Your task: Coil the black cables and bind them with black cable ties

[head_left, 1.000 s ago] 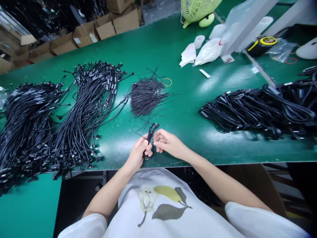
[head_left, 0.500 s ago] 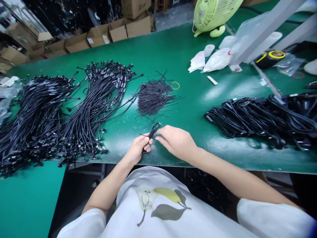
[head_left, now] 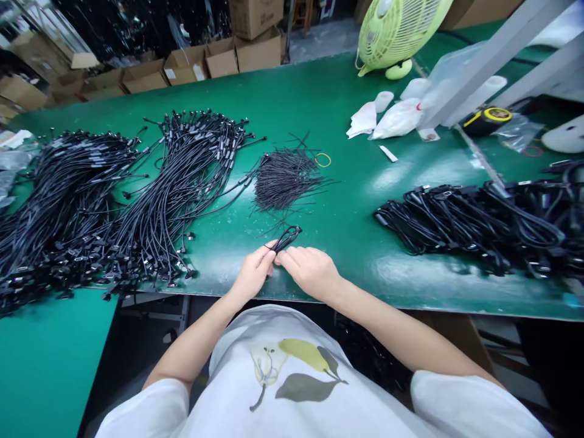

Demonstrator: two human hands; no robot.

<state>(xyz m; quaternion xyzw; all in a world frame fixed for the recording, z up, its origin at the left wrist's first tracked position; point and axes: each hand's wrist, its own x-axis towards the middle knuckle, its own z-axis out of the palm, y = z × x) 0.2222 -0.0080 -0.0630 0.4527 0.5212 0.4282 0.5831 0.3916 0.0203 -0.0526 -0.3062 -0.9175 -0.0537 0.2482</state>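
Note:
My left hand (head_left: 253, 271) is closed around a black cable (head_left: 287, 238) folded into a small looped bundle. The loops stick out past the fingers, pointing away from me. A thin black twist tie (head_left: 268, 246) crosses the bundle at my left thumb. My right hand (head_left: 308, 269) is pinched on the tie against the near part of the bundle, its fingertips touching my left thumb; the pinch itself is mostly hidden. Just beyond the hands lies a pile of black twist ties (head_left: 285, 179).
Long loose black cables (head_left: 168, 188) lie in heaps to the left. Folded cable bundles (head_left: 460, 225) are lined up on the right. Farther back are a yellow rubber band (head_left: 323, 160), white plastic bags (head_left: 396, 120), a tape measure (head_left: 486, 121) and a green fan (head_left: 396, 30). Cardboard boxes (head_left: 185, 66) stand behind the table.
My right hand has moved left and closed in on the bundle, bringing its fingertips against my left thumb. The cable loops now spread wider, and the left hand keeps its hold.

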